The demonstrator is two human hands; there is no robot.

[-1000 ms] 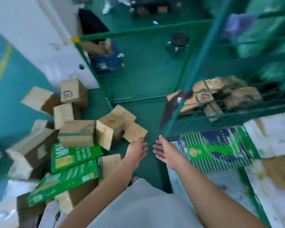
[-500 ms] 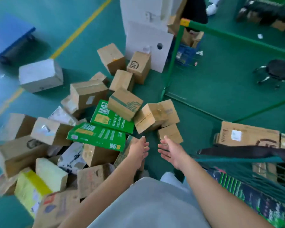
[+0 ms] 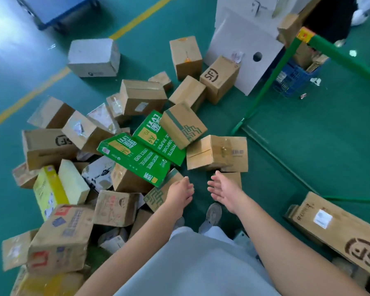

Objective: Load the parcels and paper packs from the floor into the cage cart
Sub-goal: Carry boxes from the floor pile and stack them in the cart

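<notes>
— Parcels first: where do they lie from your hands?

— Cardboard boxes (image 3: 58, 238) are heaped well off to the left of my left hand (image 3: 181, 194), with a yellow pack (image 3: 48, 189) among them. Nearer, up and to the left of that hand, two green paper packs (image 3: 135, 159) lean across the pile, one overlapping the other.

— And the left hand itself?

— It holds nothing, the fingers loosely bent. It hovers just over the corner of a small box with a green pattern (image 3: 158, 194); whether it touches it I cannot tell.

— Between the hands?

— Bare green floor (image 3: 308, 129), and my shoe (image 3: 213, 213) below them.

— The right hand?

— My right hand (image 3: 226, 192) is empty too, palm turned inward, fingers spread and relaxed. Just above it sits a brown box (image 3: 217, 151), and a smaller one (image 3: 233, 178) lies partly behind the fingers.

— Further right?

— A green frame bar (image 3: 263, 88) slants up well beyond my right hand, and a long flat SF parcel (image 3: 338, 229) lies down to its right.
</notes>
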